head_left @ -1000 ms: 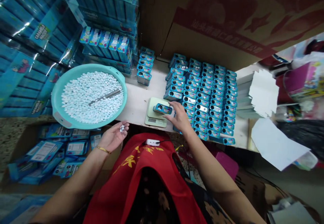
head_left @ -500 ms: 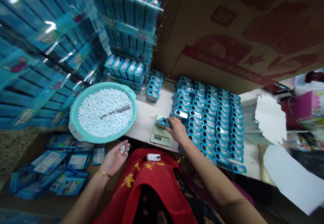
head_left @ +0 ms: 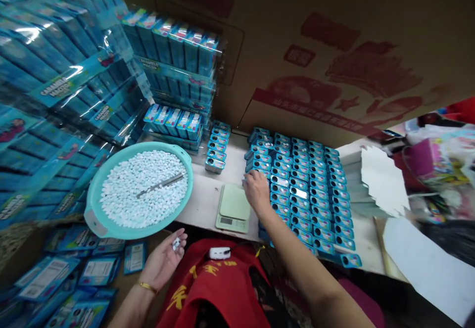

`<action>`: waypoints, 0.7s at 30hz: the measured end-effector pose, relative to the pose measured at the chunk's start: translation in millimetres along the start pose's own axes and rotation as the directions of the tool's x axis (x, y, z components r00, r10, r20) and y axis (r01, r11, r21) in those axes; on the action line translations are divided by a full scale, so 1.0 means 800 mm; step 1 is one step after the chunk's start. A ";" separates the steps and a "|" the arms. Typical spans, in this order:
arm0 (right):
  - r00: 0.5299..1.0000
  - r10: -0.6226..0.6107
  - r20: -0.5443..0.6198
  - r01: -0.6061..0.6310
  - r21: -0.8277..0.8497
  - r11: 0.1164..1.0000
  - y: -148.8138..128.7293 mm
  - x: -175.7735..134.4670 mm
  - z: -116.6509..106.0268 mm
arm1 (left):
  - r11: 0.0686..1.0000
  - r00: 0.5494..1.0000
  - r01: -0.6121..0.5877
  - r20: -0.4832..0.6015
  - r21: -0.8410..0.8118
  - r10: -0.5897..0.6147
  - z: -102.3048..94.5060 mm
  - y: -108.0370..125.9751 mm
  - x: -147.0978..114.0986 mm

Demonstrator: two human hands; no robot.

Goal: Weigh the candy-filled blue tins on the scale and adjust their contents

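Observation:
My left hand (head_left: 168, 256) is palm up with its fingers a little curled. Several small white candies (head_left: 176, 243) lie in it. Right of it, my right hand (head_left: 257, 189) is closed at the left side of the rows of small blue boxes (head_left: 300, 182), each with a dark round hole in its top. A blue edge shows at its fingertips; the hand covers most of the box it grips. A pale green kitchen scale (head_left: 233, 203) with nothing on its plate sits just left of that hand. To the left stands a turquoise basin (head_left: 92, 194) full of white candies, a grey metal tool (head_left: 160, 185) lying on top.
Tall stacks of wrapped blue packs (head_left: 74, 80) rise at the left and back. A large cardboard box (head_left: 267, 36) walls off the rear. Below the basin, a carton holds blue packets (head_left: 98, 271). White card sheets (head_left: 384, 179) stand at the right. A short row of boxes (head_left: 215, 152) stands behind the scale.
My right hand has lifted the blue box off the scale and moved it to the left column of boxes. The left hand still holds its candies. The head view has shifted.

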State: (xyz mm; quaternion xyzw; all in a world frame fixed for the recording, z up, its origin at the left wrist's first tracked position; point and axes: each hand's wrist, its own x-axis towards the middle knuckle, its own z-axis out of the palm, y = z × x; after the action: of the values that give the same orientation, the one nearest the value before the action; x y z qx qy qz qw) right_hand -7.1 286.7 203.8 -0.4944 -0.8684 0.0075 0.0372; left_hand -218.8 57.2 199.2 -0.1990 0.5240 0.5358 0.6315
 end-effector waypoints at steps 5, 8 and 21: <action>0.993 0.095 0.072 -0.086 -0.120 0.989 0.057 -0.040 0.012 | 0.999 0.999 0.053 0.014 0.012 -0.053 0.011 -0.001 0.004; 0.996 0.052 0.080 -0.042 -0.120 0.992 0.061 -0.033 0.012 | 0.998 0.997 0.057 0.052 -0.016 -0.056 0.025 0.003 0.002; 0.925 -0.323 0.200 0.335 -0.029 0.942 -0.041 -0.084 -0.033 | 0.995 0.977 0.089 0.191 0.037 -0.095 0.056 -0.011 0.001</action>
State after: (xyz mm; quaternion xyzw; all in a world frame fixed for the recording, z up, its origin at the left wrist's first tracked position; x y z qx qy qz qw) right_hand 1.3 211.6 227.6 -0.3398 -0.9382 0.0217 -0.0619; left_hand -190.9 90.6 212.6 -0.1613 0.4580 0.5154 0.7061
